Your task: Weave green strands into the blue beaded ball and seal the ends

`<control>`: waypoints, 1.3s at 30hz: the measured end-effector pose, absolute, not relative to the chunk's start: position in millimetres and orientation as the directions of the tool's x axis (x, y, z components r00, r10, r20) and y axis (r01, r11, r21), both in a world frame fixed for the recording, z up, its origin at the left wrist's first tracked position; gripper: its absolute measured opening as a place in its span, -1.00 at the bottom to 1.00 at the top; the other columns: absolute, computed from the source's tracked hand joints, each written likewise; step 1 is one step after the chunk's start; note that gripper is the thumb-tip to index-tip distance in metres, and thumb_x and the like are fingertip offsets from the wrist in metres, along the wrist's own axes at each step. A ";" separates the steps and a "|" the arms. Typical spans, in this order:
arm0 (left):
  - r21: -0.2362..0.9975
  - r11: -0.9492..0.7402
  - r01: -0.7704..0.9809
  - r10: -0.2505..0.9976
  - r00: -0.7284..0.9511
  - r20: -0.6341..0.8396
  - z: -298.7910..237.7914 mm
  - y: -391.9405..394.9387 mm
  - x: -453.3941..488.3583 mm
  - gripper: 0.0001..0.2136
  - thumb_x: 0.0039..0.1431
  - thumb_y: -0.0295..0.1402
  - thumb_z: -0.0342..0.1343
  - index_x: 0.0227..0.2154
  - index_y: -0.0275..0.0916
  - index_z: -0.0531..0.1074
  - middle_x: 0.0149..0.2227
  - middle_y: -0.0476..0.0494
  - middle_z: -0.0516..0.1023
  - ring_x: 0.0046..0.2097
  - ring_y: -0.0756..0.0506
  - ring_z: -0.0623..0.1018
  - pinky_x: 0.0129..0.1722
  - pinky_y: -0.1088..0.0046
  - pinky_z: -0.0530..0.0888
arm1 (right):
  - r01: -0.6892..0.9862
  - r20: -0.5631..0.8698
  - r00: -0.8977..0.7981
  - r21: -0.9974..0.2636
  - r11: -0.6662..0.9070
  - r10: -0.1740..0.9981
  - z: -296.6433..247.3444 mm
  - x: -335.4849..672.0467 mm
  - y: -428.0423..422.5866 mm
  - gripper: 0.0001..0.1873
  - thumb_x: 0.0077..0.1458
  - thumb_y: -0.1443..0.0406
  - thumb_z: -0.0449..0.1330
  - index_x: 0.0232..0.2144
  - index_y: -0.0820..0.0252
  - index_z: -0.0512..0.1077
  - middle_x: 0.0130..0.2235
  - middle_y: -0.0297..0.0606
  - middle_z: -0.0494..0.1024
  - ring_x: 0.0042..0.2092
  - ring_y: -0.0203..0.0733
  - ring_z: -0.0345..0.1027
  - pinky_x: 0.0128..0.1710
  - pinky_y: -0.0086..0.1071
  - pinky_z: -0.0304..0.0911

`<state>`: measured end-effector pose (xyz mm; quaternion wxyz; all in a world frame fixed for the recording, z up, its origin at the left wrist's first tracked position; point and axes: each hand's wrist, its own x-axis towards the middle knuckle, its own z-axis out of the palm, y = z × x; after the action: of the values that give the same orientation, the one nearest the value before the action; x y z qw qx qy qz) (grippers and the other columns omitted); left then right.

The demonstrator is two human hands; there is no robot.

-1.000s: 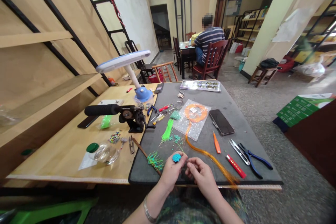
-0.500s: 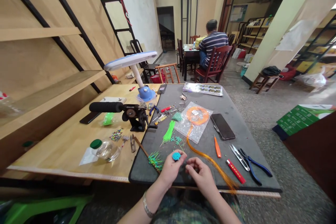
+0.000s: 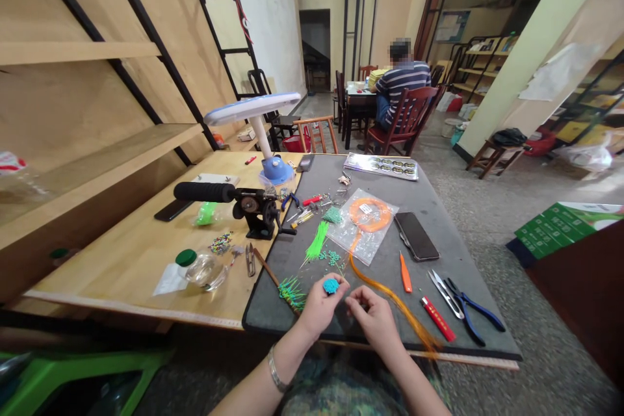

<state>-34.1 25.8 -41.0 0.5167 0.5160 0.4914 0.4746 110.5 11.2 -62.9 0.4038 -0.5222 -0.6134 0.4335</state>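
Observation:
My left hand (image 3: 322, 302) is closed around a small round turquoise beaded piece (image 3: 330, 285), which shows between thumb and fingers. Close beside it, my right hand (image 3: 371, 312) has its fingertips pinched together; whatever they hold is too fine to see. Loose turquoise beads (image 3: 329, 258) lie on the grey mat (image 3: 458, 227) just beyond my hands. A bundle of bright green strands (image 3: 318, 240) rests above those beads. Left of my left hand lies a wooden stick (image 3: 266, 265) with green and turquoise threaded strands (image 3: 292, 292) around its lower end.
Orange cord (image 3: 373, 216) on a plastic bag trails toward the front edge. To the right lie a phone (image 3: 416, 235), an orange-handled tool (image 3: 405, 273), snips (image 3: 444, 292), pliers (image 3: 475, 312) and a red lighter (image 3: 437, 318). A hand-cranked device (image 3: 253, 211), jar (image 3: 205, 271) and lamp (image 3: 275, 169) stand left.
The view has shifted slightly, so the scene sits a little further right. Both hands keep nearly the same pose, and the beaded piece stays in my left hand.

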 end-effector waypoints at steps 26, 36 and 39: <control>0.996 -0.037 0.077 0.995 0.100 0.029 -44.2 31.9 -31.9 -0.80 0.07 -0.23 0.12 -0.49 -0.27 0.40 -0.49 -0.02 0.42 -0.40 -0.03 0.39 -0.34 0.50 0.33 | 0.501 0.161 -0.111 -0.843 0.195 0.981 -58.0 117.6 22.3 -0.76 0.07 0.17 0.15 -0.55 0.14 0.47 -0.47 -0.24 0.52 -0.38 -0.16 0.39 -0.37 -0.39 0.24; 0.992 -0.056 0.112 0.994 0.102 0.045 -45.6 36.0 -30.3 -0.81 0.08 -0.24 0.12 -0.50 -0.27 0.42 -0.48 -0.05 0.45 -0.38 -0.04 0.40 -0.31 0.50 0.33 | 0.509 0.158 -0.103 -0.840 0.188 0.982 -66.9 124.2 26.2 -0.78 0.03 0.16 0.19 -0.56 0.13 0.47 -0.47 -0.25 0.52 -0.37 -0.13 0.39 -0.34 -0.35 0.25; 0.993 -0.053 0.107 0.993 0.109 0.041 -43.8 36.3 -28.7 -0.81 0.08 -0.24 0.12 -0.50 -0.27 0.42 -0.49 -0.04 0.44 -0.39 -0.04 0.40 -0.33 0.50 0.32 | 0.497 0.148 -0.098 -0.849 0.177 0.984 -64.5 124.2 27.9 -0.78 0.03 0.14 0.19 -0.52 0.12 0.49 -0.44 -0.22 0.53 -0.34 -0.11 0.40 -0.31 -0.34 0.27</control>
<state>-28.7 36.3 -43.8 0.4859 0.5645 0.4873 0.4559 124.2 27.9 -64.5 0.3784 -0.5550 -0.6674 0.3216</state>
